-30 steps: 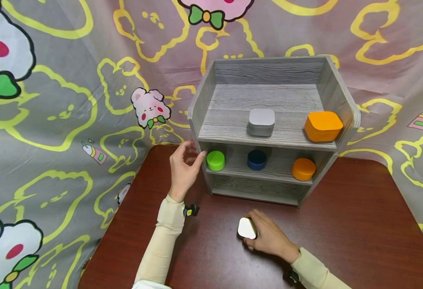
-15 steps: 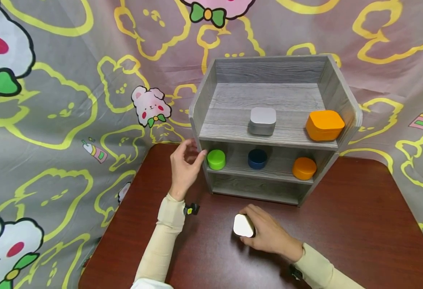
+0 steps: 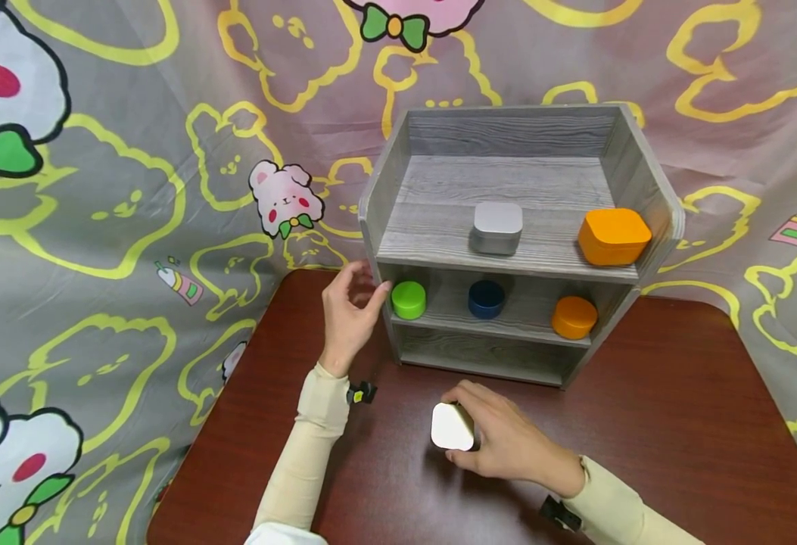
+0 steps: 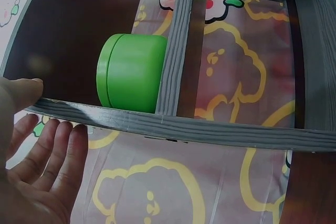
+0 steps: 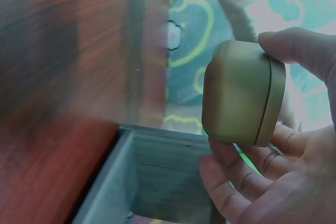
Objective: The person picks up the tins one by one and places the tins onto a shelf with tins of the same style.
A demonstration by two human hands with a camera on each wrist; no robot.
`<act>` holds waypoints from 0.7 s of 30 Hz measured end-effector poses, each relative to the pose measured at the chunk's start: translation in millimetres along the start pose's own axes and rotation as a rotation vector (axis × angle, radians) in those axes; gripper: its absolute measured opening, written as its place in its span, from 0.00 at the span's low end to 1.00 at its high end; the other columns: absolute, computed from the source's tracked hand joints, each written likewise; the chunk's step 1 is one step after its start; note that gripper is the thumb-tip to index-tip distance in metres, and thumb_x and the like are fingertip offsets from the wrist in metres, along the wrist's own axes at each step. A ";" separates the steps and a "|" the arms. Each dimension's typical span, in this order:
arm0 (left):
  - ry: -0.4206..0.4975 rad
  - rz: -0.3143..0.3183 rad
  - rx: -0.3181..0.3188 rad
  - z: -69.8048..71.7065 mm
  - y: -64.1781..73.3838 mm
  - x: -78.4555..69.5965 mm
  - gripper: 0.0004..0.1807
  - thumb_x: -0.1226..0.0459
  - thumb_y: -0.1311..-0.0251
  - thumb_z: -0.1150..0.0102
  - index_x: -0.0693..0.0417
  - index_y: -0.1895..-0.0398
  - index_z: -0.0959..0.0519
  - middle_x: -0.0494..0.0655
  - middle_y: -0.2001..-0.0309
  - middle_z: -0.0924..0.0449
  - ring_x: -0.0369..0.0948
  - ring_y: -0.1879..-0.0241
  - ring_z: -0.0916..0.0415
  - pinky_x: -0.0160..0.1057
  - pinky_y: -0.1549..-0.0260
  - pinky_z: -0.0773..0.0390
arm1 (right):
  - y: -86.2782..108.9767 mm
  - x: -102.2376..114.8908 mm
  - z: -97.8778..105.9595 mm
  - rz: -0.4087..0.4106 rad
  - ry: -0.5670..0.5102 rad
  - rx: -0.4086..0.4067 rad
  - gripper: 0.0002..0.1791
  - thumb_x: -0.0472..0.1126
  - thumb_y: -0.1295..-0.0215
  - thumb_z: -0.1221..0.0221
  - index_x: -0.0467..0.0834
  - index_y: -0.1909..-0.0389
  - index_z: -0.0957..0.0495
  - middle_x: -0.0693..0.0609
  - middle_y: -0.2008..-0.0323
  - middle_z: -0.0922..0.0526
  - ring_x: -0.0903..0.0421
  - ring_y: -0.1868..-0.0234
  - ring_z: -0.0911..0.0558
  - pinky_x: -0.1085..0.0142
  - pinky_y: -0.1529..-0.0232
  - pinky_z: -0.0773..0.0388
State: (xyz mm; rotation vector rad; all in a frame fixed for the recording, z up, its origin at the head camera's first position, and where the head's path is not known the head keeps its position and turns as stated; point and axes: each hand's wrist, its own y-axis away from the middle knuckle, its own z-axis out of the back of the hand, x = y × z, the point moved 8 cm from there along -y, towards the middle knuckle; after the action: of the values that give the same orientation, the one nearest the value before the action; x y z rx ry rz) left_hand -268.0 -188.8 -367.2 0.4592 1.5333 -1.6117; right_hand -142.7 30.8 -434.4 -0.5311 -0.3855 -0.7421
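My right hand (image 3: 507, 435) grips a small rounded-square lidded tin (image 3: 452, 426) above the table in front of the shelf. Its top glares white in the head view; in the right wrist view the tin (image 5: 239, 93) looks gold, with thumb on one side and fingers on the other. At the shelf's left side my left hand (image 3: 349, 314) holds the side panel (image 4: 210, 132), thumb on the inner side, fingers outside. Just inside that panel sits a round green tin (image 3: 408, 300), apart from the thumb.
On the grey wooden shelf's (image 3: 500, 178) top stand a silver square tin (image 3: 496, 228) and an orange square tin (image 3: 614, 237). A dark blue round tin (image 3: 486, 299) and an orange round tin (image 3: 574, 317) share the middle level with the green one. The brown table (image 3: 698, 424) extends around it.
My right hand has moved a little to the left with the tin. The left hand stays at the shelf's side panel, and the tins on the shelf have not moved.
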 end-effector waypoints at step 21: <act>-0.007 0.016 -0.011 -0.8 0.5 -1.1 0.18 0.71 0.42 0.26 0.66 0.49 0.18 0.61 0.58 0.15 0.46 0.62 0.17 0.26 0.65 0.16 | -24.3 54.7 59.7 0.093 -0.038 0.077 0.33 0.52 0.53 0.22 0.55 0.45 0.24 0.66 0.56 0.20 0.68 0.60 0.23 0.71 0.60 0.25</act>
State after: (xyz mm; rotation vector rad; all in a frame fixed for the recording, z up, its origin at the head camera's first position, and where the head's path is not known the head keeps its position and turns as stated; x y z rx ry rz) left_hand -267.2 -187.6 -366.8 0.4576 1.5288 -1.5906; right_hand -131.7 21.3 -351.2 -0.4882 -0.4203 -0.6254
